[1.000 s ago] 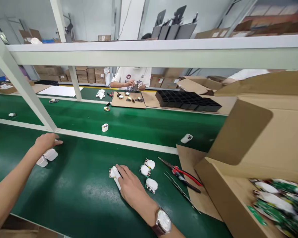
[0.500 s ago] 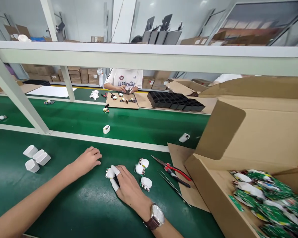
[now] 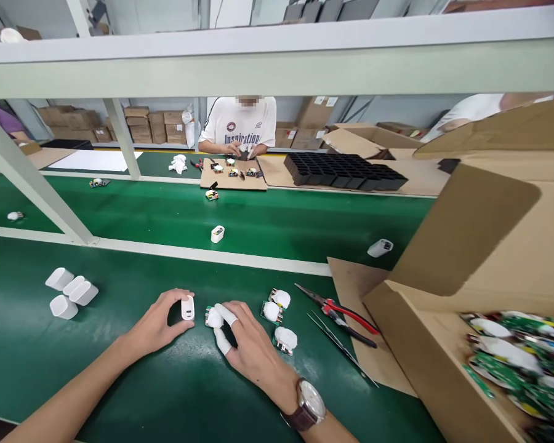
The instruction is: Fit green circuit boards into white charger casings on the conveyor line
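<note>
My left hand (image 3: pixel 154 325) grips a small white charger housing (image 3: pixel 188 309) between thumb and fingers, its end with two slots facing me. Just to the right, my right hand (image 3: pixel 253 344), with white finger cots on thumb and index finger, pinches a small circuit board (image 3: pixel 211 317) that carries a white blob. The board is low over the green bench or resting on it; I cannot tell which. Housing and board are apart. Beyond my right hand lie three similar boards (image 3: pixel 285 339). Several white housings (image 3: pixel 84 293) stand grouped at the left.
Red-handled pliers (image 3: pixel 337 314) and tweezers (image 3: pixel 339 346) lie right of the boards, beside an open cardboard box (image 3: pixel 397 344) holding many circuit boards. A metal rail (image 3: pixel 212 259) borders a green belt carrying a few parts. Across it, a person (image 3: pixel 240 126) works near black trays (image 3: pixel 341 171).
My left hand has moved slightly right and nearer me, and a white housing now shows in its grip. My right hand still pinches the board. The whole view has shifted a little.
</note>
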Motion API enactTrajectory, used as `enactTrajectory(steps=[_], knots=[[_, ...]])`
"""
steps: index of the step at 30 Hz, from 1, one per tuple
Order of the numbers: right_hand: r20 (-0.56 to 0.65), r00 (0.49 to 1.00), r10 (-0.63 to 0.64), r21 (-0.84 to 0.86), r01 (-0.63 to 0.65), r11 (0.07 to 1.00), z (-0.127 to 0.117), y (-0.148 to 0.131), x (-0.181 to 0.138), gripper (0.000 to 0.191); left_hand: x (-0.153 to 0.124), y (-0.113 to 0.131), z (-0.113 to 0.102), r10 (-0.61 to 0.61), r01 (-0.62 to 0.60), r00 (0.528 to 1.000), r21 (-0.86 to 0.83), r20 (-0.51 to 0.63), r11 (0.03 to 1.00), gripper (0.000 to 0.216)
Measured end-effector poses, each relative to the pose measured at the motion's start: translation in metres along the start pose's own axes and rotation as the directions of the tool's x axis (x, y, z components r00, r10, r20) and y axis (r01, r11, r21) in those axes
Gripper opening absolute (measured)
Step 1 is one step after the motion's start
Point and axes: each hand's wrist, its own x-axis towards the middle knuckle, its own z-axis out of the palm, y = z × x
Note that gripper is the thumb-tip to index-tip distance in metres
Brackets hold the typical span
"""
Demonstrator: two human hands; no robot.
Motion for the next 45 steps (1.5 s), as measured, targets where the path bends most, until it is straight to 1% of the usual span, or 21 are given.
enactTrajectory(steps=[4,6,8,10,11,13,15,16,17,19,21,24,26,28,33,37,40,43,45], knots=[[-0.065,0.998,-0.003,0.055,0.007,0.998,-0.004,-0.004,0.001,0.056,0.0,0.0,0.007,-0.035,0.036,0.999,-0.106,0.012,0.994,0.052],[-0.088,0.996,0.014,0.08,-0.007,0.997,-0.005,-0.007,0.0,0.057,-0.001,-0.001,0.011,-0.028,0.029,1.0,-0.123,0.015,0.992,0.053],[-0.098,0.995,0.012,0.096,-0.002,0.995,-0.005,-0.01,0.0,0.058,-0.002,-0.002,0.016,-0.01,0.01,1.0,-0.087,-0.005,0.996,0.051],[-0.098,0.995,-0.011,0.097,0.021,0.995,-0.005,-0.012,0.0,0.057,-0.003,-0.003,0.02,-0.007,0.006,0.999,-0.015,-0.048,1.0,0.052],[-0.102,0.995,-0.02,0.092,0.03,0.995,-0.006,-0.013,0.0,0.057,-0.003,-0.004,0.02,-0.012,0.013,0.998,0.021,-0.067,1.0,0.055],[-0.11,0.993,-0.029,0.082,0.038,0.996,-0.006,-0.014,0.001,0.057,-0.003,-0.004,0.017,-0.026,0.031,0.997,0.062,-0.076,0.998,0.069],[-0.113,0.993,-0.024,0.075,0.033,0.997,-0.006,-0.013,0.001,0.055,-0.003,-0.002,0.008,-0.016,0.017,1.0,0.054,-0.021,0.998,0.086],[-0.109,0.994,-0.019,0.072,0.027,0.997,-0.006,-0.013,0.001,0.055,-0.002,-0.001,0.003,0.001,-0.002,1.0,0.037,0.027,0.999,0.087],[-0.107,0.994,-0.012,0.071,0.02,0.997,-0.006,-0.013,0.001,0.054,-0.002,0.0,-0.001,0.022,-0.023,0.997,0.014,0.08,1.0,0.083],[-0.114,0.993,-0.002,0.078,0.011,0.997,-0.005,-0.013,0.001,0.054,-0.001,0.002,-0.004,0.055,-0.051,0.988,-0.028,0.145,0.998,0.063],[-0.13,0.991,-0.011,0.11,0.026,0.994,-0.005,-0.015,0.0,0.056,-0.001,0.004,-0.001,0.08,-0.077,0.99,-0.031,0.114,0.997,0.049],[-0.127,0.99,-0.052,0.177,0.075,0.981,-0.002,-0.02,-0.002,0.062,-0.002,0.006,0.012,0.181,-0.181,0.984,0.052,0.0,0.982,0.047],[-0.113,0.991,-0.074,0.182,0.094,0.979,0.0,-0.023,-0.003,0.063,-0.003,0.007,0.018,0.254,-0.247,0.966,0.131,-0.04,0.96,0.044],[-0.091,0.992,-0.09,0.152,0.103,0.983,0.001,-0.025,-0.004,0.062,-0.004,0.009,0.021,0.297,-0.281,0.953,0.2,-0.055,0.939,0.042],[-0.046,0.99,-0.131,0.07,0.134,0.988,-0.001,-0.03,-0.002,0.059,-0.003,0.016,0.018,0.36,-0.34,0.933,0.302,-0.011,0.891,0.041],[-0.016,0.993,-0.119,0.043,0.119,0.992,-0.002,-0.033,0.0,0.057,-0.003,0.018,0.018,0.385,-0.36,0.923,0.333,-0.01,0.872,0.043],[-0.003,0.993,-0.118,0.027,0.118,0.993,-0.001,-0.033,0.0,0.053,-0.003,0.017,0.019,0.385,-0.363,0.923,0.32,-0.003,0.875,0.043],[0.011,0.992,-0.127,0.014,0.127,0.992,0.0,-0.032,0.0,0.045,-0.004,0.016,0.02,0.391,-0.377,0.92,0.283,0.007,0.882,0.042],[0.032,0.993,-0.113,0.02,0.112,0.994,0.0,-0.031,-0.001,0.044,-0.004,0.016,0.021,0.384,-0.374,0.923,0.25,0.01,0.893,0.042]])
